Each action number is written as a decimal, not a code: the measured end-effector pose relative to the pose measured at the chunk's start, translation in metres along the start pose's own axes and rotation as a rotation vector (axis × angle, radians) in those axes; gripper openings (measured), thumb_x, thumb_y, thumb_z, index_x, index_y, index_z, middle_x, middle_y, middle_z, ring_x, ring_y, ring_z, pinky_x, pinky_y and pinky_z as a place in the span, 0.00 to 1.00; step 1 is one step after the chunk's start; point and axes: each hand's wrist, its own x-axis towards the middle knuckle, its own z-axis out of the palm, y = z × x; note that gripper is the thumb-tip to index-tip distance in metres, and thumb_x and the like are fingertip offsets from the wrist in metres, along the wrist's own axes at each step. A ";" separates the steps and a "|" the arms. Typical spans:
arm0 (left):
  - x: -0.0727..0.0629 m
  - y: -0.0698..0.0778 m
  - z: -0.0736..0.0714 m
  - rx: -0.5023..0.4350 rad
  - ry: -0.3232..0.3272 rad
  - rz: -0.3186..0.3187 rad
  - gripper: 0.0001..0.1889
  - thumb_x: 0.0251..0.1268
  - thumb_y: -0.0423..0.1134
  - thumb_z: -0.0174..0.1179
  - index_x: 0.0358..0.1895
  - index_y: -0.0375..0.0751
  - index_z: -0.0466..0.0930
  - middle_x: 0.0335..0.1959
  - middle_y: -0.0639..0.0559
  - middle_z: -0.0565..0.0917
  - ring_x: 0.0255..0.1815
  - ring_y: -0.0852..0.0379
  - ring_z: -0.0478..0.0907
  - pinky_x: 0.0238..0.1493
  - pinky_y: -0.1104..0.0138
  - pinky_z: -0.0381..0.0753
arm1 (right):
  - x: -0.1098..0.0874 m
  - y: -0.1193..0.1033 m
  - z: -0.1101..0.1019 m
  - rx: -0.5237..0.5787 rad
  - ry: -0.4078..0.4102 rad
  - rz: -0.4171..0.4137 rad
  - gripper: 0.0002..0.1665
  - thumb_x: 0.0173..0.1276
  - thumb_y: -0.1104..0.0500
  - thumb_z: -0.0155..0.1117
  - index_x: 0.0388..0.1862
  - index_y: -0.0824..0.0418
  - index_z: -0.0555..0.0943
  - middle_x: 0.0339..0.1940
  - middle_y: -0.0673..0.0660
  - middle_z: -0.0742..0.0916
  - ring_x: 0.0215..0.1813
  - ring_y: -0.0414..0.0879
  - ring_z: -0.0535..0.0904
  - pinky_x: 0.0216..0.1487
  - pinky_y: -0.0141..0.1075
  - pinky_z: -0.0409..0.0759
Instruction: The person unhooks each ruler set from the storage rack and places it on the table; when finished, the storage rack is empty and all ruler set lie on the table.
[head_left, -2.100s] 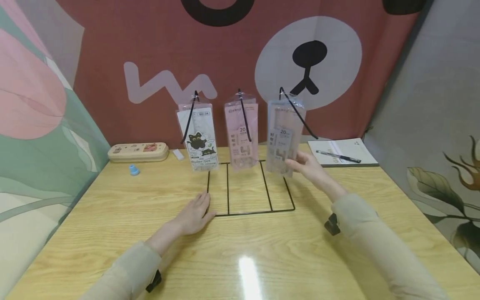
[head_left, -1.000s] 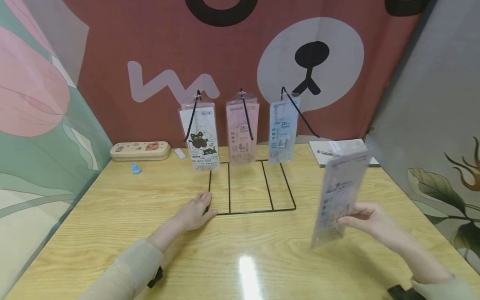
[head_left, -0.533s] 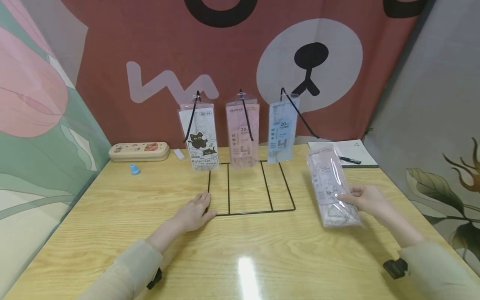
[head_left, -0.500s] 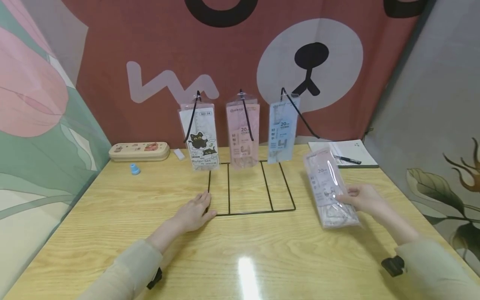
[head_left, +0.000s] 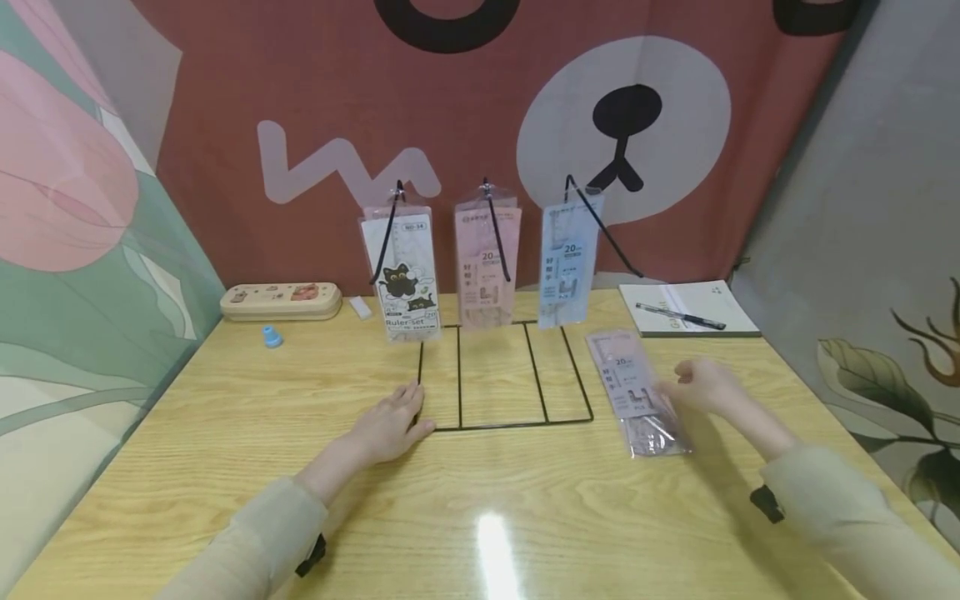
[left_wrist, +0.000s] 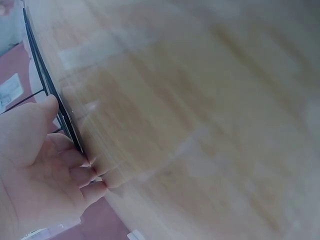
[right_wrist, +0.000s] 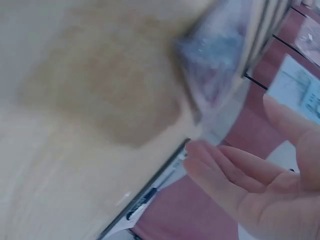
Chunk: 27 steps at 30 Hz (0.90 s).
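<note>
A pink ruler-set packet (head_left: pixel 628 383) in a clear sleeve lies flat on the table, right of a black wire rack (head_left: pixel 501 426). Just off the packet's right edge is my right hand (head_left: pixel 705 388); in the right wrist view its thumb and fingers are spread with nothing between them. My left hand (head_left: pixel 386 425) rests on the front left corner of the rack's base, fingers extended. From the rack's hooks hang a white ruler-set packet with black cats (head_left: pixel 406 275), a pink packet (head_left: pixel 486 267) in the middle and a blue packet (head_left: pixel 567 267) on the right.
At the back left stand a cream pencil case (head_left: pixel 281 302), a white eraser (head_left: pixel 361 307) and a small blue cone-shaped thing (head_left: pixel 272 337). A notebook (head_left: pixel 720 304) with a black pen (head_left: pixel 678 316) across it lies at the back right. A printed cloth hangs behind the table.
My right hand took the pink packet off the right hook, uncovering the blue one, carried it right and laid it on the table, then let go. The left hand stayed put.
</note>
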 end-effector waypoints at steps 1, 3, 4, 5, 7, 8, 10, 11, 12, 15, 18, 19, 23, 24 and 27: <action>0.000 0.000 0.000 0.001 -0.002 0.000 0.35 0.73 0.50 0.46 0.70 0.25 0.52 0.72 0.30 0.54 0.73 0.34 0.52 0.72 0.46 0.55 | 0.001 -0.002 -0.001 0.003 0.009 -0.022 0.36 0.64 0.50 0.62 0.51 0.84 0.72 0.45 0.80 0.80 0.47 0.71 0.79 0.45 0.53 0.82; 0.000 0.001 -0.001 0.003 -0.005 -0.002 0.35 0.73 0.50 0.46 0.70 0.25 0.52 0.72 0.30 0.53 0.73 0.34 0.52 0.72 0.47 0.55 | 0.006 -0.008 -0.003 0.051 0.010 -0.066 0.41 0.66 0.49 0.59 0.60 0.84 0.64 0.55 0.82 0.74 0.57 0.73 0.73 0.54 0.57 0.77; -0.001 0.001 -0.001 0.001 -0.002 0.002 0.35 0.73 0.50 0.46 0.70 0.24 0.52 0.72 0.30 0.54 0.73 0.34 0.52 0.72 0.46 0.56 | 0.009 -0.010 -0.004 0.084 0.003 -0.080 0.43 0.67 0.48 0.58 0.63 0.83 0.61 0.59 0.82 0.72 0.60 0.73 0.70 0.58 0.58 0.74; -0.001 0.001 -0.001 0.004 -0.004 -0.001 0.35 0.73 0.50 0.46 0.70 0.25 0.52 0.72 0.30 0.54 0.73 0.34 0.52 0.72 0.46 0.56 | 0.013 -0.013 -0.004 0.121 0.000 -0.095 0.45 0.68 0.47 0.58 0.66 0.82 0.57 0.62 0.81 0.69 0.63 0.73 0.67 0.61 0.59 0.71; -0.001 0.002 -0.001 0.005 -0.003 0.000 0.35 0.73 0.50 0.46 0.70 0.25 0.53 0.72 0.30 0.54 0.73 0.34 0.53 0.72 0.46 0.56 | 0.021 -0.018 -0.002 0.195 -0.007 -0.105 0.47 0.69 0.45 0.56 0.70 0.77 0.52 0.67 0.79 0.65 0.67 0.72 0.62 0.65 0.60 0.66; -0.001 0.002 -0.001 0.003 0.001 0.003 0.35 0.73 0.50 0.46 0.70 0.25 0.53 0.72 0.30 0.54 0.73 0.34 0.53 0.72 0.46 0.56 | 0.026 -0.021 -0.001 0.233 -0.006 -0.105 0.48 0.69 0.44 0.56 0.72 0.75 0.50 0.68 0.78 0.63 0.69 0.71 0.60 0.66 0.60 0.64; -0.001 0.002 -0.002 0.002 0.006 0.006 0.34 0.73 0.49 0.47 0.70 0.24 0.53 0.72 0.29 0.55 0.72 0.33 0.53 0.72 0.46 0.57 | 0.036 -0.027 0.001 0.301 0.005 -0.107 0.50 0.68 0.44 0.57 0.74 0.71 0.47 0.71 0.75 0.61 0.71 0.70 0.56 0.69 0.59 0.60; -0.002 0.003 -0.002 0.005 0.004 0.005 0.35 0.73 0.50 0.46 0.70 0.24 0.53 0.72 0.29 0.54 0.73 0.34 0.53 0.72 0.46 0.56 | 0.042 -0.029 0.003 0.335 0.011 -0.109 0.51 0.68 0.44 0.58 0.74 0.70 0.46 0.72 0.75 0.60 0.72 0.69 0.55 0.70 0.59 0.59; -0.002 0.003 -0.002 0.004 0.008 0.008 0.34 0.73 0.49 0.46 0.69 0.24 0.53 0.72 0.29 0.55 0.72 0.33 0.53 0.72 0.46 0.56 | 0.047 -0.031 0.004 0.363 0.011 -0.100 0.52 0.67 0.43 0.58 0.75 0.68 0.44 0.73 0.73 0.59 0.73 0.68 0.54 0.71 0.59 0.58; -0.002 0.003 -0.001 0.006 0.009 0.008 0.34 0.73 0.49 0.46 0.69 0.24 0.54 0.72 0.29 0.55 0.72 0.33 0.54 0.71 0.45 0.57 | 0.062 -0.038 0.008 0.437 0.016 -0.101 0.53 0.67 0.45 0.59 0.76 0.66 0.42 0.74 0.70 0.57 0.74 0.66 0.52 0.73 0.57 0.55; -0.002 0.003 0.000 0.009 0.008 0.006 0.34 0.73 0.49 0.46 0.69 0.24 0.54 0.72 0.29 0.55 0.72 0.33 0.54 0.71 0.45 0.57 | 0.075 -0.045 0.010 0.495 0.008 -0.100 0.53 0.67 0.45 0.59 0.77 0.63 0.40 0.76 0.68 0.56 0.76 0.64 0.50 0.74 0.56 0.52; -0.002 0.003 0.000 0.011 0.006 0.004 0.34 0.73 0.50 0.46 0.69 0.24 0.54 0.72 0.29 0.55 0.72 0.34 0.54 0.71 0.46 0.57 | 0.078 -0.048 0.011 0.513 0.008 -0.107 0.53 0.67 0.45 0.59 0.77 0.62 0.39 0.76 0.67 0.55 0.76 0.63 0.50 0.74 0.56 0.52; -0.003 0.002 0.000 0.011 0.004 0.004 0.34 0.73 0.50 0.47 0.70 0.24 0.54 0.72 0.30 0.54 0.72 0.34 0.54 0.71 0.46 0.57 | 0.090 -0.060 0.013 0.610 0.007 -0.111 0.53 0.66 0.46 0.61 0.77 0.58 0.40 0.77 0.64 0.54 0.77 0.61 0.48 0.74 0.56 0.52; -0.003 0.002 0.000 0.009 0.003 0.004 0.34 0.73 0.49 0.47 0.70 0.25 0.54 0.72 0.30 0.54 0.72 0.34 0.54 0.71 0.46 0.57 | 0.093 -0.062 0.013 0.635 0.008 -0.112 0.53 0.66 0.47 0.61 0.77 0.57 0.40 0.77 0.64 0.54 0.77 0.61 0.48 0.74 0.56 0.52; -0.003 0.002 -0.001 0.003 0.007 0.011 0.34 0.73 0.49 0.47 0.69 0.24 0.54 0.72 0.29 0.54 0.72 0.33 0.54 0.71 0.46 0.57 | 0.101 -0.070 0.016 0.702 0.019 -0.121 0.51 0.65 0.49 0.63 0.77 0.57 0.44 0.76 0.63 0.59 0.76 0.59 0.52 0.74 0.56 0.54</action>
